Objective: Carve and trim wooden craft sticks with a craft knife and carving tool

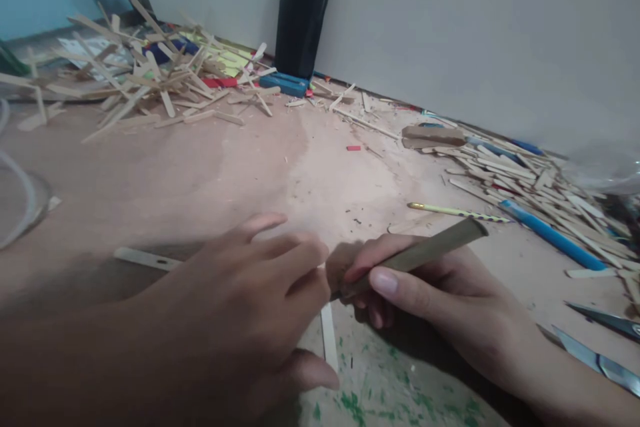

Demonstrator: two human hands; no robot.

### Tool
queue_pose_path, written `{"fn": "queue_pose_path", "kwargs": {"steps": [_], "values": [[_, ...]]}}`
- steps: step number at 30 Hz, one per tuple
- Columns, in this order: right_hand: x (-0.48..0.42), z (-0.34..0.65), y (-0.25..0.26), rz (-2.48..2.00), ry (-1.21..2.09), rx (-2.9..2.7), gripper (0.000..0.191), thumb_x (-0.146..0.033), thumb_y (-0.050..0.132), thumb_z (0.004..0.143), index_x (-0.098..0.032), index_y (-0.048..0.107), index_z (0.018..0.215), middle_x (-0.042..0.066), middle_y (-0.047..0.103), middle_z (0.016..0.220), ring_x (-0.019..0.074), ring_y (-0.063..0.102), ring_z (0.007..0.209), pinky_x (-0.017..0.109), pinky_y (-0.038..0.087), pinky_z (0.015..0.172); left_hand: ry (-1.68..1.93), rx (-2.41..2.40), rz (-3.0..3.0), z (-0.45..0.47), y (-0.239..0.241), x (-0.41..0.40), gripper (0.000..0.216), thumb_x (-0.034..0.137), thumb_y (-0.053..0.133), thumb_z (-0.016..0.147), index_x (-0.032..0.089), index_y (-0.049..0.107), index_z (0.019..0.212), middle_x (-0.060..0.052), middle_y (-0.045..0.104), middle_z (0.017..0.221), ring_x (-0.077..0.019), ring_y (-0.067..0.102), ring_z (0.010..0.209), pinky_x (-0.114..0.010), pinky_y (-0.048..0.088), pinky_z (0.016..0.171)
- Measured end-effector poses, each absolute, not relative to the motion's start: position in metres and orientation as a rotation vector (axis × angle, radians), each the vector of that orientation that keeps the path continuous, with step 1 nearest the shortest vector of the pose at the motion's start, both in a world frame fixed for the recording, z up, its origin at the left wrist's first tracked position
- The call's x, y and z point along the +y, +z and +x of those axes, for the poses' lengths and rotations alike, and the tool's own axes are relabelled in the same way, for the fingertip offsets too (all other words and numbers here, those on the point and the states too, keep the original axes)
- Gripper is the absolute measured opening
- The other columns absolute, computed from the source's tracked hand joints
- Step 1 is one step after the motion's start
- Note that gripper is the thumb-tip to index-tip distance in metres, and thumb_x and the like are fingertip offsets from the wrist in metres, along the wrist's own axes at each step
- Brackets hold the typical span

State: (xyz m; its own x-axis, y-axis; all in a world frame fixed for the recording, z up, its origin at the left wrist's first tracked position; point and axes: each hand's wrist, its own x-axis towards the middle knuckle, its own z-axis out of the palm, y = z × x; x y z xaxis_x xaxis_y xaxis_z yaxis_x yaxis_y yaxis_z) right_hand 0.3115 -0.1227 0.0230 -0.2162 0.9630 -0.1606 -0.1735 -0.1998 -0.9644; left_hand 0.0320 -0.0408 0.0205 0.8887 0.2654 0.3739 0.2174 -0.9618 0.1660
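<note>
My left hand reaches palm down over the tabletop, fingers apart and partly bent, the thumb spread toward me. Under and beside it lies a pale craft stick, mostly covered by the hand. Another craft stick with a dark slot pokes out on the hand's left side. In my right hand a flat, dark olive, bar-shaped tool is pinched between thumb and fingers, slanting up to the right. Its lower end sits by my left fingertips, where its tip is hard to make out.
A tangle of joined craft sticks lies at the back left. Loose sticks pile up at the right, near a yellow pencil and a blue tube-like strip. Open scissors lie close to my right forearm. Behind is a wall.
</note>
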Motion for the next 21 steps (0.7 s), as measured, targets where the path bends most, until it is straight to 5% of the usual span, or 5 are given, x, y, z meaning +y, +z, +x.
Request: {"fn": "queue_pose_path", "kwargs": {"steps": [12,17,21], "values": [[-0.124,0.314,0.029,-1.11,1.641,-1.153,0.051,-0.07,0.106,0.11,-0.022,0.09,0.102,0.001,0.076,0.089,0.0165,0.066,0.081,0.029,0.058,0.075,0.448,0.499,2.931,0.067,0.019,-0.063,0.036,0.059,0.093,0.113,0.03,0.089,0.133,-0.007,0.089,0.134,-0.0359,0.085,0.139,-0.059,0.065,0.143],[-0.123,0.314,0.025,-1.118,1.678,-1.158,0.063,-0.079,0.1,0.112,-0.019,0.086,0.096,0.003,0.074,0.082,0.0148,0.061,0.07,0.028,0.047,0.064,0.461,0.476,2.933,0.041,0.021,-0.056,0.043,0.07,0.098,0.113,0.03,0.09,0.126,-0.006,0.093,0.128,-0.0331,0.09,0.131,-0.058,0.064,0.145],[-0.123,0.314,0.019,-1.094,1.63,-1.155,0.058,-0.076,0.099,0.113,-0.02,0.088,0.1,0.003,0.076,0.083,0.0152,0.063,0.07,0.029,0.053,0.066,0.564,0.381,2.938,0.032,0.019,-0.048,0.057,0.085,0.086,0.119,0.028,0.09,0.123,-0.001,0.094,0.127,-0.0256,0.093,0.123,-0.051,0.064,0.147]]}}
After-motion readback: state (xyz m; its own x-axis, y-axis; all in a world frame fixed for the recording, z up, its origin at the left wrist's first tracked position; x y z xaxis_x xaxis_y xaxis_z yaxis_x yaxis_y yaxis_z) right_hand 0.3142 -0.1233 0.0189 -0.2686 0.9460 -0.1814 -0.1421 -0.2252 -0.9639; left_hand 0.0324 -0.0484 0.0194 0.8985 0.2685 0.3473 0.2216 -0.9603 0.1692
